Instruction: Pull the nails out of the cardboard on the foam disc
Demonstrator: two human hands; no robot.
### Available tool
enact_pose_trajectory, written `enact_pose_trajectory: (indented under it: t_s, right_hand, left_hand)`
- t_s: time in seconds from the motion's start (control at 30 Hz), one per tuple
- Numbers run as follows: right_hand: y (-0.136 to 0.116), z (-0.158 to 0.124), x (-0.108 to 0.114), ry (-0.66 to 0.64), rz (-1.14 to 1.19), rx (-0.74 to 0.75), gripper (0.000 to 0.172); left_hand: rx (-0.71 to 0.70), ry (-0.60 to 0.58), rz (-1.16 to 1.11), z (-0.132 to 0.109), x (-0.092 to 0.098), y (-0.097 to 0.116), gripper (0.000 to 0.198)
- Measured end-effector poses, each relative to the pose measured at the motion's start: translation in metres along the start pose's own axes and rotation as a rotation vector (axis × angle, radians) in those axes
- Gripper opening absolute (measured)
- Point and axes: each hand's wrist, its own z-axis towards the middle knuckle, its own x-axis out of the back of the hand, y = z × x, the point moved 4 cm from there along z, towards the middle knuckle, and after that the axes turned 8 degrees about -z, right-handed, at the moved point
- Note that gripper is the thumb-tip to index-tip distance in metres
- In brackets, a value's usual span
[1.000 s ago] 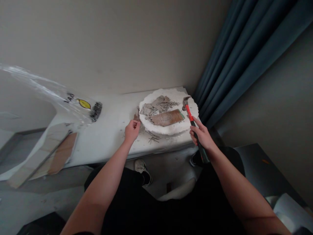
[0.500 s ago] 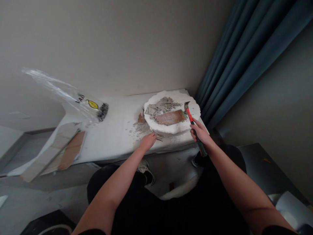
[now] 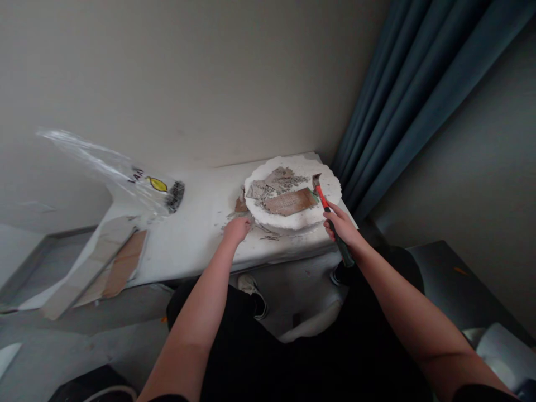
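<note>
My right hand (image 3: 340, 224) is closed around the dark handle of a red and black claw hammer (image 3: 321, 195). The hammer's head rests on or just above the right part of a white round slab (image 3: 293, 223) with a ragged rim. On the slab lie a brown flat piece (image 3: 291, 202) and grey crumbled material (image 3: 278, 181). My left hand (image 3: 238, 229) is closed at the slab's left front edge, over the grey debris; whatever its fingers hold is too small to make out. Several thin dark sticks (image 3: 270, 238) lie to its right on the white table (image 3: 180, 251).
A clear plastic bag (image 3: 121, 173) with a yellow print and dark bits stands at the table's left. Cardboard strips (image 3: 90, 268) overhang the left front edge. A blue curtain (image 3: 402, 106) hangs at the right, beside a dark surface (image 3: 473, 290).
My left hand has moved left, away from the thin sticks to the debris beside the slab. My right hand keeps hold of the hammer with hardly any movement.
</note>
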Motion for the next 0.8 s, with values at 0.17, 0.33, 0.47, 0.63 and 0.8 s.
enact_pose_trajectory:
  t_s: [0.17,0.33,0.47,0.63,0.8]
  right_hand:
    - [-0.003,-0.001,0.0,-0.011,0.018,-0.009,0.078]
    - [-0.002,-0.002,0.0,-0.021,0.02,0.002,0.079]
    - [0.0,-0.002,0.001,-0.015,0.021,0.003,0.081]
    - [0.001,-0.001,0.002,-0.026,-0.001,0.0,0.082]
    - [-0.001,0.0,0.004,-0.05,-0.014,0.004,0.082]
  left_hand:
    - [0.097,0.146,-0.175,0.025,0.031,-0.006,0.012]
    - [-0.055,0.21,-0.564,0.044,0.033,0.063,0.014]
    - [-0.204,0.172,-0.704,0.053,0.011,0.125,0.015]
    - [-0.291,0.129,-0.732,0.065,-0.011,0.159,0.014]
    - [-0.251,0.025,-0.79,0.081,-0.022,0.157,0.024]
